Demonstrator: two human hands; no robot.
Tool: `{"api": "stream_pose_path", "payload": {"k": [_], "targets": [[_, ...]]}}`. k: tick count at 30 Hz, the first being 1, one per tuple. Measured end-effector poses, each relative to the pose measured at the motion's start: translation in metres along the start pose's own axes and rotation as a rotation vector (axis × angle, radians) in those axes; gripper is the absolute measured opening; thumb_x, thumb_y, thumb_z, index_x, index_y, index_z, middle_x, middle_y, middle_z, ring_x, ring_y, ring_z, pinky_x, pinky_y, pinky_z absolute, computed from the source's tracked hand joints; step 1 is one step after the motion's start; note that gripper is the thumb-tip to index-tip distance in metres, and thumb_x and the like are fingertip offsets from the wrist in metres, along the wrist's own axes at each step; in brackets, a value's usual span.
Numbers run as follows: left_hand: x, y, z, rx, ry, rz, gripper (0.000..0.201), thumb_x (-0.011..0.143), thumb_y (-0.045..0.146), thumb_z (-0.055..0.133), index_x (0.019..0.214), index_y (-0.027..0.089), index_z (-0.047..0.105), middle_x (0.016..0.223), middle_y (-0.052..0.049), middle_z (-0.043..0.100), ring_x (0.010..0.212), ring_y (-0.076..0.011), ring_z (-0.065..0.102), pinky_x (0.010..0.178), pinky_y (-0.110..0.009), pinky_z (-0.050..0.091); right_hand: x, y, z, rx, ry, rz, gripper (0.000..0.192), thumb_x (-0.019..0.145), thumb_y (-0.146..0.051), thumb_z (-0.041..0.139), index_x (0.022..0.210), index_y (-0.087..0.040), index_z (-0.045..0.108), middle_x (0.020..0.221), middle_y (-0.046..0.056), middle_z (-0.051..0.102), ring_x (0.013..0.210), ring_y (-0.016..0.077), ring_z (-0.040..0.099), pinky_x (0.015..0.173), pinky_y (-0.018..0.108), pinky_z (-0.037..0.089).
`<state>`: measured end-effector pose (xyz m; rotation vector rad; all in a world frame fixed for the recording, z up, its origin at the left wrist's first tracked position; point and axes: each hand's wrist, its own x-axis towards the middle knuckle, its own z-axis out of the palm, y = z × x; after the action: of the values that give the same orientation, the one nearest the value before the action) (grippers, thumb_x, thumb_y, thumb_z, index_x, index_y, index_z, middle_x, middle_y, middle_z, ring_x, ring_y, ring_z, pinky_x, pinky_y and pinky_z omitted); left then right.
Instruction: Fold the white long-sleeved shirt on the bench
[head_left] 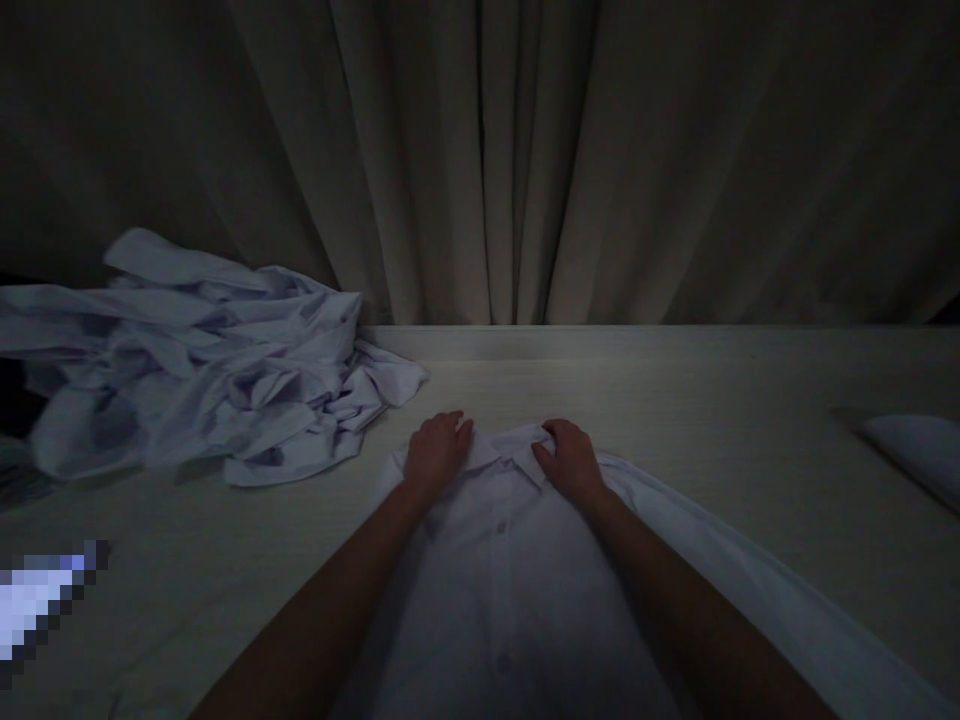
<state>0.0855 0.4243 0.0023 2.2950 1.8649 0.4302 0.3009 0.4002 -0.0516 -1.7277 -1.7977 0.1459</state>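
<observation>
A white button-up shirt (536, 570) lies front side up on the pale surface, its collar end away from me and its lower part running out of view. My left hand (439, 453) is closed at the left side of the collar, with its fingertips on the cloth. At the collar's right side, my right hand (571, 460) pinches the fabric between thumb and fingers. Buttons run down the middle between my forearms. One long sleeve (750, 560) stretches out to the lower right; the left shoulder is partly behind my left forearm.
A crumpled heap of white shirts (225, 370) lies at the left. Behind the surface (675, 390) hangs a brown curtain (450, 170). White cloth (919, 450) shows at the right edge. A pixelated bright patch covers something at lower left. The scene is dim.
</observation>
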Motion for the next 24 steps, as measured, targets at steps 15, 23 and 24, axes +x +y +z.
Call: {"api": "stream_pose_path", "payload": {"k": [15, 23, 24], "targets": [[0.028, -0.003, -0.026, 0.058, -0.078, -0.085, 0.023, 0.074, 0.033, 0.048, 0.089, 0.021, 0.062, 0.096, -0.01, 0.07, 0.091, -0.0234, 0.062, 0.078, -0.035, 0.046, 0.023, -0.008, -0.036, 0.019, 0.038, 0.17, 0.009, 0.073, -0.029, 0.05, 0.073, -0.021, 0.054, 0.072, 0.003, 0.062, 0.069, 0.0156, 0.054, 0.065, 0.028, 0.039], [0.05, -0.001, -0.021, -0.098, -0.119, -0.183, 0.04, 0.084, 0.042, 0.036, 0.097, 0.013, 0.06, 0.086, -0.011, 0.072, 0.073, -0.0169, 0.066, 0.065, -0.027, 0.048, 0.058, -0.002, -0.037, -0.048, 0.017, 0.292, 0.022, 0.079, -0.032, 0.044, 0.082, -0.019, 0.062, 0.081, 0.009, 0.067, 0.072, 0.0175, 0.058, 0.062, 0.029, 0.04], [0.051, -0.002, -0.018, -0.116, -0.128, -0.173, 0.045, 0.086, 0.045, 0.032, 0.098, 0.012, 0.06, 0.087, -0.011, 0.072, 0.074, -0.0167, 0.066, 0.066, -0.027, 0.048, 0.061, 0.001, -0.035, -0.048, 0.005, 0.287, 0.026, 0.081, -0.034, 0.043, 0.085, -0.019, 0.063, 0.085, 0.01, 0.068, 0.075, 0.0182, 0.06, 0.064, 0.03, 0.041]]}}
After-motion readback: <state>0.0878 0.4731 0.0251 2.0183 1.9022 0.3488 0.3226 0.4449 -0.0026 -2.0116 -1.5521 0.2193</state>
